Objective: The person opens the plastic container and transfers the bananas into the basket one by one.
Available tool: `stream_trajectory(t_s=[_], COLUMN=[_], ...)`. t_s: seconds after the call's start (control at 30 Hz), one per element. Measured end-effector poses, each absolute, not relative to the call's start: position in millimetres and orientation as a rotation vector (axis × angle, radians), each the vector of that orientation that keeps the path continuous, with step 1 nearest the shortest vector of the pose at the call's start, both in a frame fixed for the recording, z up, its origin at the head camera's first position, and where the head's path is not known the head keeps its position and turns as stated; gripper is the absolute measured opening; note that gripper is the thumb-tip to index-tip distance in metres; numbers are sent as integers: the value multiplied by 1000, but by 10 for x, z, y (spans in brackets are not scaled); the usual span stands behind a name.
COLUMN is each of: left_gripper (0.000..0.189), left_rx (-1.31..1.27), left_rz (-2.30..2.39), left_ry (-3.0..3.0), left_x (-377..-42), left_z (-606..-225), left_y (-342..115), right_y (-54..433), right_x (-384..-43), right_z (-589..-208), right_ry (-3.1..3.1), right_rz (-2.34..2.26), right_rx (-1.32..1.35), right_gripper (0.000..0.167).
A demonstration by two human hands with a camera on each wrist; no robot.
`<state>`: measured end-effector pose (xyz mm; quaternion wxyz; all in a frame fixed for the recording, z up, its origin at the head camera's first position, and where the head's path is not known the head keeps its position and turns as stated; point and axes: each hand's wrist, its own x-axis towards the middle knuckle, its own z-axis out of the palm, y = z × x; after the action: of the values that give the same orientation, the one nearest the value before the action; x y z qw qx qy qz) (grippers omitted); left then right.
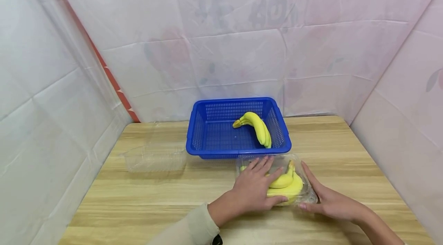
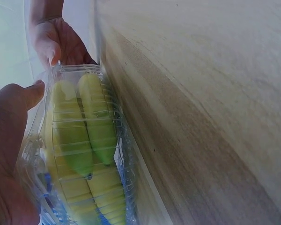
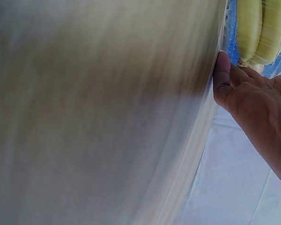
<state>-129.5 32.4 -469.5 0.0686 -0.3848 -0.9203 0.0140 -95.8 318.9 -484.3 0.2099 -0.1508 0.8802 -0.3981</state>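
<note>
Pale sheets stand round three sides of a wooden desk, as I see from far off on the head view. Grey marks like letters show on the back sheet, too dim for me to read. On the desk sits a blue basket with a banana bunch in it, and a see-through tray is to its left. Just in front of the basket is a see-through box with yellow bananas inside. The left hand lies on top of the box, fingers spread. The right hand touches the box's right end, thumb and fingers wide apart.

From the left wrist, I see the ribbed side of the box. The bananas look green toward their dark tips. The left thumb sticks out, and the right hand is at the far end.

From the right wrist, I get mostly blurry desk. The right hand comes in from the right, thumb pointing up by the box.
</note>
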Motion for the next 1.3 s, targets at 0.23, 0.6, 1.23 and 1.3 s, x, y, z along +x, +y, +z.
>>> stream_trajectory(t_s=[0.23,0.6,1.23,1.3], left_gripper=[78,74,66,65], left_rx=[-1163,-1182,-1191,-1192], left_rz=[40,38,8,6], left_ry=[-2780,-2777,-2783,-2789], left_x=[-1297,-1293,-1290,-1288], left_z=[-4703,-4695,-4686,-4681], left_y=[322,316,330,332], right_y=[3182,3187,3175,3172], right_x=[-961,-962,-972,-972], right_z=[-4847,-4848,-4874,-4874], right_ry=[2449,2442,2353,2344], right_rz=[-1109,-1094,-1200,-1209], right_rx=[-426,-409,-413,-409], right_gripper=[119,118,118,118])
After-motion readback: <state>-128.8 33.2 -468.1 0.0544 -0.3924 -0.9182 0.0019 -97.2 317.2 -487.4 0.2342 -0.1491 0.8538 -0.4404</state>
